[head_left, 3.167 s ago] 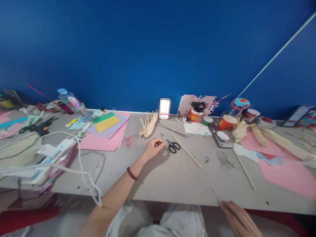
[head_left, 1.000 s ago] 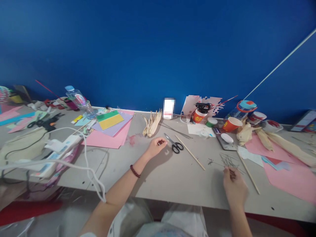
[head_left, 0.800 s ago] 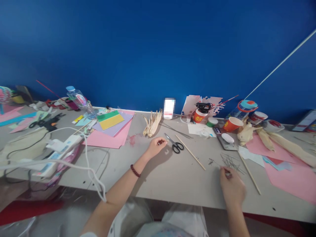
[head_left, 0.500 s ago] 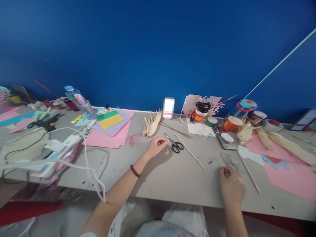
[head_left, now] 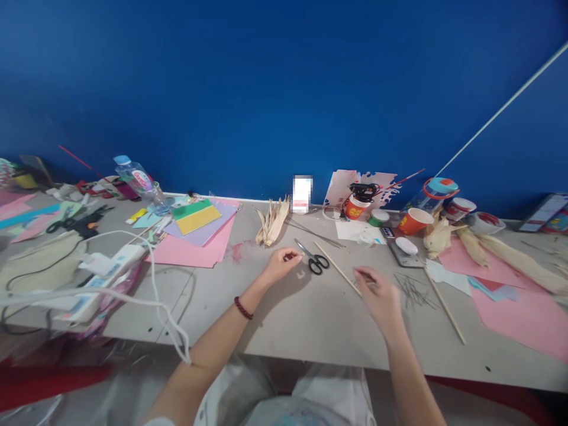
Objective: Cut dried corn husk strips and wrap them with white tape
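Observation:
My left hand (head_left: pixel 284 263) is over the middle of the table, thumb and fingertips pinched together; whatever they hold is too small to make out. Just right of it lie scissors with black handles (head_left: pixel 316 263), blades pointing back. My right hand (head_left: pixel 377 296) is closed with curled fingers, above the front end of a thin wooden stick (head_left: pixel 335 265); its contents are hidden. To its right lies a loose pile of thin dark wires (head_left: pixel 415 291). A bundle of dried corn husks (head_left: pixel 271 223) rests behind my left hand.
Coloured paper sheets (head_left: pixel 195 251), a power strip (head_left: pixel 106 278) and a white cable are on the left. A leaning bottle (head_left: pixel 139 180) stands behind. On the right are orange paper cups (head_left: pixel 415 221), a phone (head_left: pixel 402 254), another stick (head_left: pixel 446 306) and pink paper (head_left: pixel 523 319).
My right hand has moved left and away from me, off the wire pile, to beside the wooden stick. My left hand has stayed almost still, pinched.

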Demonstrator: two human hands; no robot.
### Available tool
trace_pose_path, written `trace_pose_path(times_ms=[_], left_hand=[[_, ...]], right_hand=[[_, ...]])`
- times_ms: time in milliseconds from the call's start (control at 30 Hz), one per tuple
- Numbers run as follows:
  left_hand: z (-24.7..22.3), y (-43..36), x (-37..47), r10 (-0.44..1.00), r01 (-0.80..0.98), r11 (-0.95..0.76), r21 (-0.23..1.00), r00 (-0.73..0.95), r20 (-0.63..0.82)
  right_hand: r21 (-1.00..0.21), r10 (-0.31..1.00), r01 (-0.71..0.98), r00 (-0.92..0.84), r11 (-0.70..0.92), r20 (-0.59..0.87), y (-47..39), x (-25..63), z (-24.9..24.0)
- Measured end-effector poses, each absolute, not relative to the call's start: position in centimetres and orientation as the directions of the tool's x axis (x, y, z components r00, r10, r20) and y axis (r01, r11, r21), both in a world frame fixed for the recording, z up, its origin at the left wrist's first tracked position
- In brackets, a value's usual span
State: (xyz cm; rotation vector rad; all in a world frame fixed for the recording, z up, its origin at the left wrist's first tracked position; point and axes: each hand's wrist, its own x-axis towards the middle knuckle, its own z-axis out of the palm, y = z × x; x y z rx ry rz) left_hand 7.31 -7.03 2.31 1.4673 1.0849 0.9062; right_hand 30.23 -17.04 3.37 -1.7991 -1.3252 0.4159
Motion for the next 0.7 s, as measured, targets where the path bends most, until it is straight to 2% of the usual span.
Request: trace_pose_path(times_ms=[100, 233, 333, 433, 567, 700], left_hand=[[2.2, -7.0, 7.3, 0.945, 0.143, -0.034, 0.989, 0.326, -0.015], [2.3, -6.9, 7.2, 0.940, 0.138, -0.073, 0.988, 0.341, 0.022], [2.5, -6.8, 7.2, 0.927, 0.144, -0.133, 0.981, 0.369, 0.071], [2.5, -6.8, 7.2, 0.915, 0.182, -0.163, 0.970, 0.396, 0.080], [2.5, -6.9, 7.2, 0.907, 0.228, -0.185, 0.956, 0.414, 0.076], [2.4, -7.0, 7.2, 0.911, 0.229, -0.178, 0.957, 0.407, 0.072]], right_hand=[[-0.870, 0.981, 0.491, 0.184, -0.041, 0.057, -14.1, 27.1, 5.0], [-0.954, 0.987, 0.254, 0.031, -0.161, -0.158, -10.8, 24.1, 4.3], [-0.979, 0.982, 0.067, 0.014, -0.190, -0.190, -9.5, 23.1, 2.5], [-0.982, 0.983, -0.029, 0.019, -0.185, -0.185, -9.2, 23.1, 1.1], [-0.985, 0.986, -0.060, 0.007, -0.165, -0.165, -9.4, 23.3, 0.7], [-0.988, 0.987, -0.018, 0.053, -0.151, -0.152, -9.6, 23.5, 0.7]])
